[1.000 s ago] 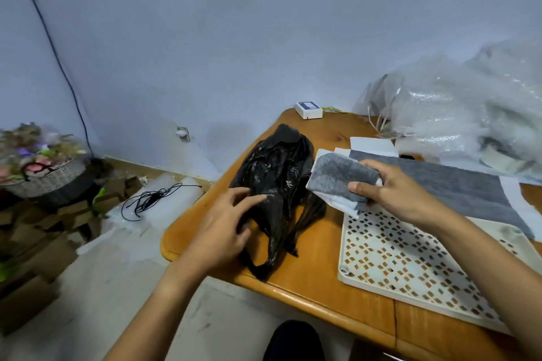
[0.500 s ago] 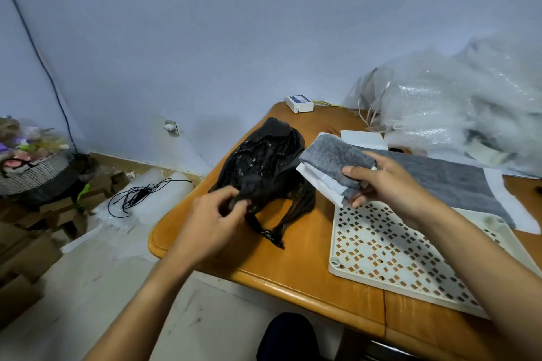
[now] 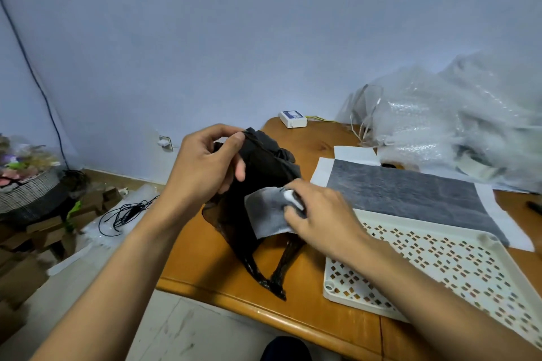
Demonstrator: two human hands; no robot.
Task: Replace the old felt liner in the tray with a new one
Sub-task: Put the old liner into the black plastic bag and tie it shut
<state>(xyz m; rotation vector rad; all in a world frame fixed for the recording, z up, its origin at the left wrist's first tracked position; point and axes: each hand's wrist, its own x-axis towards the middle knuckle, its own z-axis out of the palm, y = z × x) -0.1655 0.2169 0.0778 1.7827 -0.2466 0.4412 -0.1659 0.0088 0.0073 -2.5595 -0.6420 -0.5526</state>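
Note:
My left hand (image 3: 205, 167) pinches the top edge of a black plastic bag (image 3: 264, 173) and holds it up above the wooden table (image 3: 205, 255). My right hand (image 3: 319, 217) grips a folded grey-and-white felt liner (image 3: 265, 212) right against the bag's front. A white perforated tray (image 3: 434, 267) lies bare on the table at the right. Behind it a flat grey felt sheet (image 3: 404, 190) with white borders lies spread out.
A heap of clear bubble wrap (image 3: 457, 126) fills the table's back right. A small white box (image 3: 292, 119) sits at the far edge. On the floor at left are a basket (image 3: 26, 184), cardboard pieces and a black cable (image 3: 126, 211).
My left hand has lifted the black bag's edge up off the table. My right hand has carried the folded liner leftward from above the tray to the bag.

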